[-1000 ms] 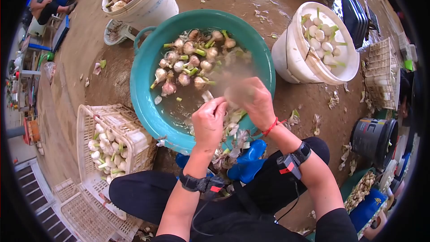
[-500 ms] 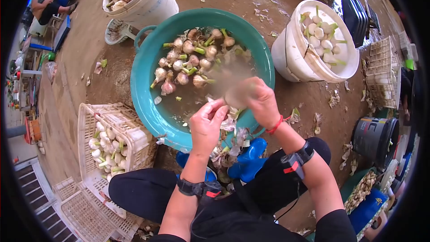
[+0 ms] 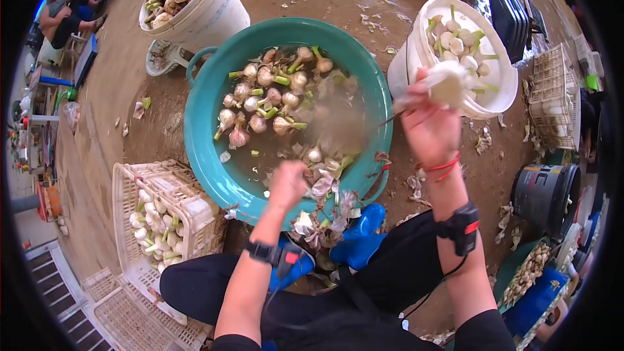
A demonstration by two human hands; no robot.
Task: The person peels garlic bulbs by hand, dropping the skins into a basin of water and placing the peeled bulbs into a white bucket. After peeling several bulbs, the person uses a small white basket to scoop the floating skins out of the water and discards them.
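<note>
Right hand (image 3: 432,131) clamped on white garlic bulb (image 3: 449,83)
Bulb near white bucket (image 3: 405,68); left hand (image 3: 288,184) over teal basin (image 3: 197,136), blurred, finger closure cannot be determined

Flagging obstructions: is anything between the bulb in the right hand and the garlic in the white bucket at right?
Nothing visible, except perhaps the near rim of the white bucket: the right hand holds the blurred bulb overlapping that rim in view, its height unclear. The bucket is open on top, garlic showing inside.
</note>
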